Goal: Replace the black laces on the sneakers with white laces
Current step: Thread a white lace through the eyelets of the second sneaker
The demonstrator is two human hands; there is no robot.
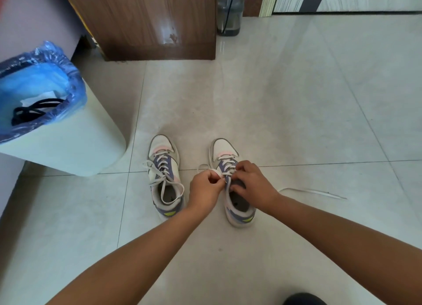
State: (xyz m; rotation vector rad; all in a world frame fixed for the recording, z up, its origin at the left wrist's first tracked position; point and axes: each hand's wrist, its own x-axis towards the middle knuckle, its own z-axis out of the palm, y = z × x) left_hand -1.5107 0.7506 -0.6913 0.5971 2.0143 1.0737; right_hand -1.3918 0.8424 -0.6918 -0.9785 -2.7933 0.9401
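Observation:
Two white and purple sneakers stand side by side on the tiled floor, toes pointing away. The left sneaker (164, 174) is threaded with a white lace whose loose ends hang over its opening. At the right sneaker (230, 186), my left hand (205, 188) pinches a white lace (225, 167) beside the tongue. My right hand (253, 183) grips the shoe's collar and upper eyelets, hiding them. One lace end (315, 192) trails on the floor to the right; a loop (203, 166) lies left of the shoe. Black laces (34, 110) lie in the bin.
A white waste bin (68, 145) lined with a blue bag stands at the left, close to the left sneaker. A wooden cabinet (148, 21) is behind, and a water jug (229, 12) sits beside it. Pale floor tiles stretch to the right.

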